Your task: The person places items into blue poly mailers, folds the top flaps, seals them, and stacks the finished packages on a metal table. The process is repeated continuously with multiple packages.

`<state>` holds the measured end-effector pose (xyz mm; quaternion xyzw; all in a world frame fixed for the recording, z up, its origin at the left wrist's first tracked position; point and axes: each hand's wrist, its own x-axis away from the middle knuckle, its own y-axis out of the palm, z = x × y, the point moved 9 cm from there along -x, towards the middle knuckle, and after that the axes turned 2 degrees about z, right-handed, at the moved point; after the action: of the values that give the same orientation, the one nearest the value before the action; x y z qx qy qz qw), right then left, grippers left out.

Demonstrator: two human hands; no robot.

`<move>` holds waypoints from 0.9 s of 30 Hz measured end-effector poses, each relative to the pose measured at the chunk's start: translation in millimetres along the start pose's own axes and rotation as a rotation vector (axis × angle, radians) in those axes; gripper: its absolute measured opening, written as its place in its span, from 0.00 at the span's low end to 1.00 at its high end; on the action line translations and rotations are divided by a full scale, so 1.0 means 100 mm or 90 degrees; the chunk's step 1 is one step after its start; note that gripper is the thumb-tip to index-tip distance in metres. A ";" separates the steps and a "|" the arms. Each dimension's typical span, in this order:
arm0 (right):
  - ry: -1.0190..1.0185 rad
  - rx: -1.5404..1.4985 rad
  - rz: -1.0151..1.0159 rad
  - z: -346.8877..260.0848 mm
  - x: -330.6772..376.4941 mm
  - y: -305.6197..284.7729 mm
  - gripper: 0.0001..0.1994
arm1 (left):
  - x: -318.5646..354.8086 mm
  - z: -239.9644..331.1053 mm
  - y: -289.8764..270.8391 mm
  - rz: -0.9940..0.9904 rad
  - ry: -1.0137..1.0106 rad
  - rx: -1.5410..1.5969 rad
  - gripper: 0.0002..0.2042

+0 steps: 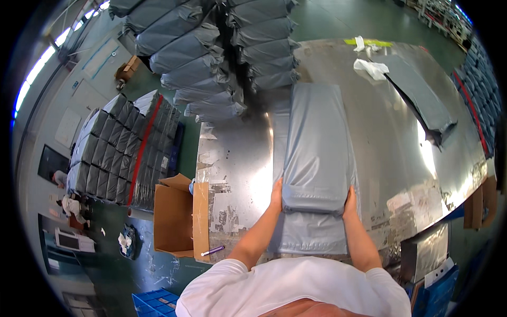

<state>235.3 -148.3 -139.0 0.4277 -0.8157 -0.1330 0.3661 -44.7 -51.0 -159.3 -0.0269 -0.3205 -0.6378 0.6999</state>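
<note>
A long, padded package in grey plastic (317, 142) lies lengthwise in front of me on the metal table (237, 174). At its near end my left hand (277, 194) presses against the left side, fingers partly hidden by the edge. Against the right side my right hand (350, 202) grips in the same way, so the package is held between both hands. Flat grey plastic (311, 232) lies under it and shows toward me and along its left side.
Tall stacks of grey packages (264, 37) stand at the table's far left. A loose grey bag (422, 95) and white crumpled plastic (371, 68) lie at right. An open cardboard box (174, 222) adjoins the left edge, near a purple marker (213, 250). Strapped packages (121, 153) stand beyond.
</note>
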 end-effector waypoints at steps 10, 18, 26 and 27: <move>0.221 0.030 -0.181 -0.28 0.20 0.43 0.30 | 0.52 0.44 0.80 -0.228 -0.248 -0.049 0.32; 0.024 0.045 -0.054 -0.81 0.75 0.42 0.24 | 1.35 1.72 1.35 -0.332 0.092 -0.140 0.32; -0.134 -0.145 -0.228 -1.85 1.02 1.32 0.30 | 2.60 3.00 1.79 -0.526 0.801 -0.372 0.54; -0.152 -0.179 -0.294 -2.05 1.00 1.56 0.31 | 2.68 3.17 1.89 -0.483 0.924 -0.439 0.57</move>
<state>250.9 -114.2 134.9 0.5285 -0.7074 -0.3743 0.2831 -8.7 -109.6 291.9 0.2826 0.4249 -0.7475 0.4252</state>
